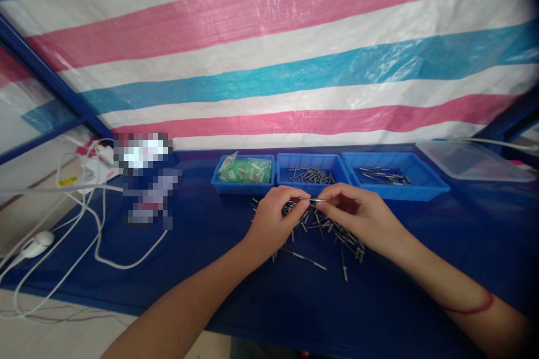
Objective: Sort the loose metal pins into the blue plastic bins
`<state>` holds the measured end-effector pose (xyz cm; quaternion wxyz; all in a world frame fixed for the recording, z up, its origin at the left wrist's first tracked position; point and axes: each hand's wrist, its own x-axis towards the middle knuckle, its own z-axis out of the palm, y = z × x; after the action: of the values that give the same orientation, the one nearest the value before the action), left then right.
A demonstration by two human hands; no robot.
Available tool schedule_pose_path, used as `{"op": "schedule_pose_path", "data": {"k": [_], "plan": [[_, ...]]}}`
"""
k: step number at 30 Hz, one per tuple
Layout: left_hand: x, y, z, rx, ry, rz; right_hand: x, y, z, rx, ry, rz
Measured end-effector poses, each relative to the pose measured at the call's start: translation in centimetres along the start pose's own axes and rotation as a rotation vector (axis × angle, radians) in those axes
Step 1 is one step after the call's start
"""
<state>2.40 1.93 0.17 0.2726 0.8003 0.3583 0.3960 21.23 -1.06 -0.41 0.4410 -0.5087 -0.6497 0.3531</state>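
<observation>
Both hands meet over a loose pile of small metal pins (337, 235) on the blue-covered table (210, 269). My left hand (273, 219) is closed, with several dark pins bunched in its fingers. My right hand (353, 210) pinches one thin metal pin (316, 201) at its tip, and the left fingertips touch the pin's other end. Behind the hands stand three blue trays in a row: the left tray (244, 171) holds small green pieces, the middle tray (310, 174) and the right tray (391, 176) hold metal pins.
A clear plastic lid or box (475, 161) lies at the far right. White cables (96, 224) and a power strip (99, 160) spread over the table's left side, beside a blurred-out object (145, 179). A striped tarp (269, 50) hangs behind.
</observation>
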Motion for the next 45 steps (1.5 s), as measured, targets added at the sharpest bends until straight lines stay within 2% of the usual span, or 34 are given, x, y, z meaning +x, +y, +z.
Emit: {"op": "schedule_pose_path", "data": {"k": [5, 8, 10, 12, 14, 17, 20, 23, 26, 30, 32, 34, 37, 40, 43, 45], "plan": [[0.0, -0.1, 0.0, 0.027, -0.071, 0.033, -0.3, -0.8, -0.1, -0.057, 0.027, -0.089], [-0.1, -0.1, 0.1, 0.064, -0.113, 0.085, -0.4, -1.2, -0.3, -0.175, 0.022, -0.156], [-0.3, 0.1, -0.1, 0.123, -0.131, 0.119, -0.3, -1.3, -0.9, -0.253, 0.065, -0.177], [-0.4, 0.5, -0.4, 0.193, -0.181, 0.167, 0.0, -1.2, -2.2, -0.317, 0.184, -0.159], [-0.6, 1.0, -0.7, 0.240, -0.313, 0.279, 0.5, -0.7, -4.4, -0.389, 0.357, -0.101], [-1.0, 1.4, -0.9, 0.279, -0.531, 0.482, 1.1, 0.9, -8.4, -0.552, 0.469, -0.003], [-1.4, 1.2, -0.4, 0.337, -0.590, 0.567, 1.4, 3.0, -11.6, -0.739, 0.560, 0.061], [-1.6, 0.7, 0.2, 0.372, -0.592, 0.573, 1.6, 4.0, -12.5, -0.848, 0.578, 0.012], [-1.6, 0.4, 0.6, 0.409, -0.578, 0.559, 1.6, 3.0, -11.1, -0.831, 0.554, -0.029], [-1.6, 0.3, 0.9, 0.475, -0.550, 0.561, 1.3, 0.5, -7.6, -0.762, 0.445, -0.116], [-1.5, 0.5, 0.8, 0.477, -0.495, 0.527, 0.9, -0.5, -5.9, -0.703, 0.385, -0.187], [-1.2, 0.7, 0.6, 0.401, -0.392, 0.447, 0.5, -1.2, -4.3, -0.594, 0.265, -0.298], [-0.8, 1.0, 0.3, 0.161, -0.189, 0.302, -0.3, -2.1, -2.0, -0.437, -0.033, -0.412], [-0.6, 1.4, 0.0, -0.016, -0.019, 0.205, -0.9, -2.5, -0.2, -0.392, -0.177, -0.361], [-0.6, 1.5, 0.0, -0.075, 0.058, 0.144, -0.9, -2.3, 0.6, -0.324, -0.183, -0.266], [-0.6, 1.4, 0.0, -0.092, 0.080, 0.108, -0.7, -1.9, 0.5, -0.263, -0.143, -0.214]]}}
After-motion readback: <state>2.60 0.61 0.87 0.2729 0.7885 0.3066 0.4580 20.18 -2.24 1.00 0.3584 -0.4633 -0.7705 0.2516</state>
